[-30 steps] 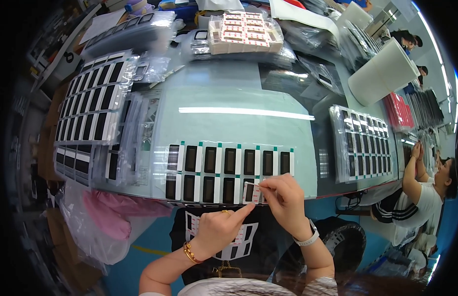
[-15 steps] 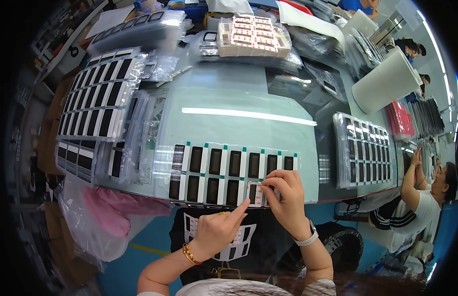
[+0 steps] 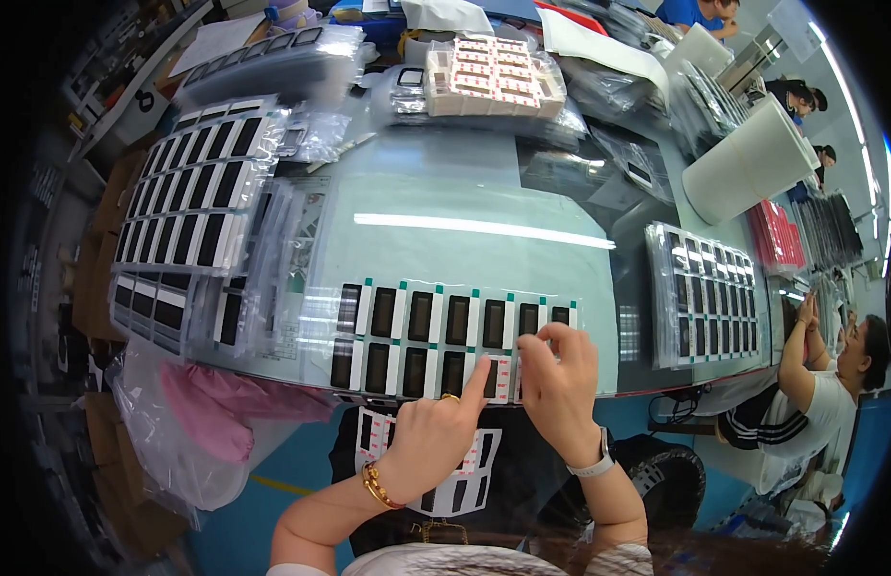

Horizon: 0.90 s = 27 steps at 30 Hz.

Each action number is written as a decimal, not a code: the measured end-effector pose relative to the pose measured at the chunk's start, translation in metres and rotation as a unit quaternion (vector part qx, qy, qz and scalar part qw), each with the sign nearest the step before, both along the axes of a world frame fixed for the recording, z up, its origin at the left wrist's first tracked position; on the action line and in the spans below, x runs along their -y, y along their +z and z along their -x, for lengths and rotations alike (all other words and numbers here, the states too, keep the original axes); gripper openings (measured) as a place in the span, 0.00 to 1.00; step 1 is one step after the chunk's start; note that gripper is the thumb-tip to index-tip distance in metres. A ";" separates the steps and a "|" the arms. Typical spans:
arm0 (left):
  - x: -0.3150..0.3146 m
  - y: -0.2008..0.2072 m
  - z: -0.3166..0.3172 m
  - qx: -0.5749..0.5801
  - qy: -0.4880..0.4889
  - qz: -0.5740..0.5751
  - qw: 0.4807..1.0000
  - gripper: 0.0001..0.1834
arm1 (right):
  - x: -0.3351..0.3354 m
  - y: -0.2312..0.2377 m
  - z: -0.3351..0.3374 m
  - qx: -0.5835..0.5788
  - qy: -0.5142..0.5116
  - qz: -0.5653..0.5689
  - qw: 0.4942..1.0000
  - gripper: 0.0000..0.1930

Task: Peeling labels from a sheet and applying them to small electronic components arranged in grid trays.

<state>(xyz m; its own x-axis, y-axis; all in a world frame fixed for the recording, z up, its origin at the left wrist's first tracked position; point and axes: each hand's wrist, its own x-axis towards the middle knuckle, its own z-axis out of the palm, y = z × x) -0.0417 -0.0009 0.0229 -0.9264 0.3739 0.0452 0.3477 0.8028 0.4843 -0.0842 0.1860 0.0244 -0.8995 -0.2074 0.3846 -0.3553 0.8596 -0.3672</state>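
Note:
A clear sheet with two rows of dark rectangular panels [image 3: 415, 315], white strips and green tabs lies at the table's near edge. On a lower-row panel towards the right lies a white frame-shaped sticker [image 3: 503, 380] with red marks. My left hand [image 3: 431, 437] presses the sticker's upper left with its outstretched index finger; its other fingers are folded. Just right of the sticker hovers my right hand [image 3: 565, 379], its fingers bent and a little apart, with nothing visible in them. Below, a white sheet of frame-shaped stickers [image 3: 462, 490] rests on my lap, partly behind my left hand.
Stacks of similar panel sheets stand left [image 3: 191, 187] and right [image 3: 704, 298]. At the back sits a pile of sticker sheets [image 3: 493, 82]. A white roll [image 3: 748, 163] lies back right. A co-worker [image 3: 819, 384] sits at the right.
My left hand has moved up and right, its index finger now onto the sticker's upper part. My right hand has let go of the sticker's right edge and its fingers have loosened.

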 end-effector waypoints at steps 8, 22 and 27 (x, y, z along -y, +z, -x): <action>0.006 0.011 -0.008 -0.002 0.023 -0.139 0.990 0.25 | -0.017 0.025 -0.039 0.110 0.167 0.139 0.970 0.15; 0.034 0.008 -0.025 0.156 -0.039 -0.440 0.883 0.05 | -0.020 0.020 -0.055 0.516 0.134 0.308 0.788 0.08; 0.040 0.004 -0.027 0.216 -0.052 -0.438 0.871 0.06 | -0.015 0.027 -0.049 0.228 0.189 0.251 0.922 0.06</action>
